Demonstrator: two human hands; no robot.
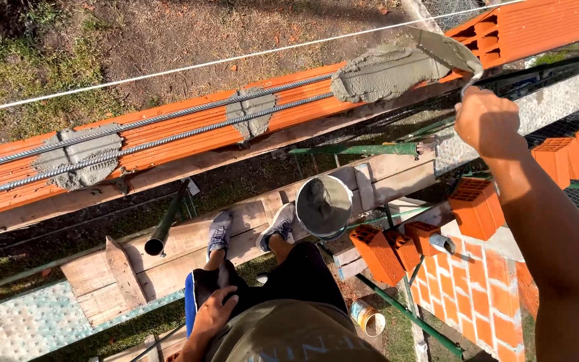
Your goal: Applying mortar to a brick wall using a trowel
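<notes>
Clamping its grip on a mortar-loaded steel trowel (pixel 410 64) over the orange hollow-brick wall top (pixel 169 134) at upper right, the right hand (pixel 487 121) works above a grey mortar bucket (pixel 323 206), while the left hand (pixel 212 315) rests half-closed on the thigh at the bottom.

Upper centre to upper right: right hand (pixel 485 121) grips a trowel (pixel 447 50) over the brick wall top (pixel 169 137); a fresh mortar heap (pixel 383 72) blocks that stretch.

Two rebars (pixel 169 131) run along the wall top from left to centre, with mortar patches (pixel 78 157) across them. A taut string line (pixel 189 67) crosses just above.

Free strip: bare ground beyond the string, upper left.

Centre: mortar bucket (pixel 323 206) stands on the scaffold plank (pixel 169 258), shoes beside it.

Lower right: loose bricks (pixel 376 253) crowd the plank end. Left hand (pixel 214 315) rests on the thigh, lower centre.
</notes>
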